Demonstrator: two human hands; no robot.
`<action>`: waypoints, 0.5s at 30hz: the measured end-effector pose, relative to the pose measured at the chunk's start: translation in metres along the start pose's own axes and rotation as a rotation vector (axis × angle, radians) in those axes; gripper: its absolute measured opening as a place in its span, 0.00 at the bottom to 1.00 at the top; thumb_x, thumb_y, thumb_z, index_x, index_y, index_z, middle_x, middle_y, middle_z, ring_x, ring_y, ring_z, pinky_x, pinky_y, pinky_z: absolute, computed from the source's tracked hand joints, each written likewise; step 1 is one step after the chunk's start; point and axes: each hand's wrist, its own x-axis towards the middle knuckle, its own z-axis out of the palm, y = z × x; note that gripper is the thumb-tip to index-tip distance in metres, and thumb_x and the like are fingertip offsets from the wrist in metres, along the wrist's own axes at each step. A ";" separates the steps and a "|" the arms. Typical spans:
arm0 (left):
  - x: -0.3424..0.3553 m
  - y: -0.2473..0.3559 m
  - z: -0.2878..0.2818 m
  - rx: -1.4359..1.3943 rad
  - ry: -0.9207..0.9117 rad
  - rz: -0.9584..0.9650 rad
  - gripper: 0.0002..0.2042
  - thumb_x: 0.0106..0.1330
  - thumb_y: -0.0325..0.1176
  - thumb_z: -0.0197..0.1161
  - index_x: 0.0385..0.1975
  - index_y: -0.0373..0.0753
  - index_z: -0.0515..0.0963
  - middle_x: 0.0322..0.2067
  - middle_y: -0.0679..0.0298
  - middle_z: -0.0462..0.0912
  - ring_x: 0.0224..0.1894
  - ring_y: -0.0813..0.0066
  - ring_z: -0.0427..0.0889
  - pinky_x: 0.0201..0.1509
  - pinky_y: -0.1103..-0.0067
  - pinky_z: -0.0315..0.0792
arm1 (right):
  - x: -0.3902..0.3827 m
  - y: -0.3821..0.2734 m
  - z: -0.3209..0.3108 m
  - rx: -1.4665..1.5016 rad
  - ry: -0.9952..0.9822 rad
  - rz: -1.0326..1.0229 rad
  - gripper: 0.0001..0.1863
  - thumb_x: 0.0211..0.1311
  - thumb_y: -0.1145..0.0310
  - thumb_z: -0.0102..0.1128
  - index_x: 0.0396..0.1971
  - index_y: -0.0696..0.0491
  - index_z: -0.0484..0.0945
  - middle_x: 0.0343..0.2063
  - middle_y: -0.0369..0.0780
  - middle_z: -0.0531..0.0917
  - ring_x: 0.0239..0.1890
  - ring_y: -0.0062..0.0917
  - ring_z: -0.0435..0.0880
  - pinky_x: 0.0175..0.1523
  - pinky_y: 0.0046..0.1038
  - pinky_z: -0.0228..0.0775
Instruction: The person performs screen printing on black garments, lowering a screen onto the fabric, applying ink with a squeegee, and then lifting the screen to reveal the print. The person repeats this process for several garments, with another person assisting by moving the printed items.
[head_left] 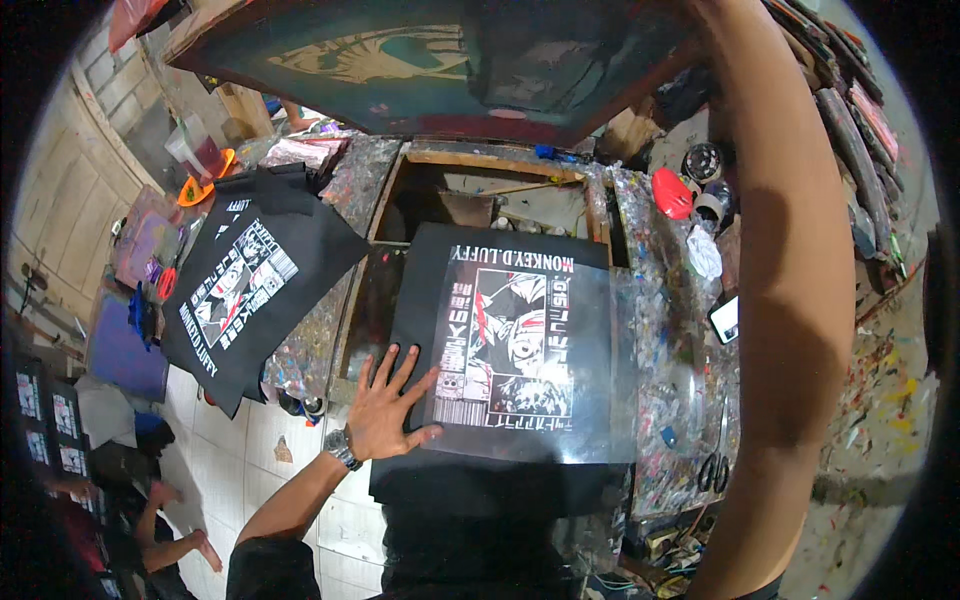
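Note:
A black T-shirt (pixel 420 290) lies flat on a printing board in front of me, with a white, black and red cartoon print (pixel 510 350) under a clear plastic sheet (pixel 625 400). My left hand (pixel 388 405) rests flat with fingers spread on the shirt's lower left, at the edge of the print; a watch is on its wrist. My right arm (pixel 790 280) reaches up along the right side to the raised screen frame (pixel 440 60) overhead. The right hand itself is cut off at the top edge.
A pile of printed black shirts (pixel 250 290) lies to the left. The paint-spattered table (pixel 670 330) holds a red lid (pixel 672 193), cups, a phone (pixel 724 319) and scissors (pixel 714 468). A person sits on the tiled floor at lower left (pixel 150 510).

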 end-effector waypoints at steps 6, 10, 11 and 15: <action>-0.003 -0.001 -0.003 0.005 -0.017 -0.008 0.43 0.64 0.71 0.55 0.76 0.55 0.63 0.79 0.49 0.51 0.80 0.41 0.46 0.78 0.42 0.36 | 0.006 0.002 0.000 0.124 0.060 0.015 0.28 0.70 0.38 0.49 0.52 0.43 0.85 0.49 0.60 0.84 0.52 0.60 0.82 0.59 0.50 0.74; -0.001 0.003 -0.006 -0.039 -0.012 -0.011 0.37 0.69 0.67 0.52 0.76 0.57 0.63 0.78 0.49 0.52 0.80 0.40 0.45 0.78 0.41 0.36 | -0.006 -0.006 -0.005 0.157 0.051 0.074 0.35 0.67 0.36 0.50 0.50 0.55 0.84 0.50 0.59 0.84 0.53 0.58 0.82 0.59 0.48 0.74; -0.001 0.006 -0.005 -0.037 -0.006 -0.009 0.37 0.69 0.67 0.52 0.76 0.57 0.63 0.78 0.49 0.52 0.80 0.40 0.45 0.78 0.41 0.36 | -0.013 -0.013 -0.014 0.267 0.088 0.168 0.37 0.66 0.35 0.50 0.48 0.58 0.84 0.50 0.59 0.84 0.53 0.57 0.83 0.60 0.47 0.75; 0.032 0.085 0.006 -0.200 0.291 -0.167 0.30 0.75 0.50 0.51 0.74 0.46 0.65 0.74 0.45 0.60 0.79 0.34 0.44 0.72 0.31 0.33 | -0.021 -0.018 -0.022 0.203 0.036 0.279 0.36 0.67 0.35 0.50 0.42 0.56 0.87 0.44 0.58 0.86 0.45 0.55 0.87 0.54 0.47 0.80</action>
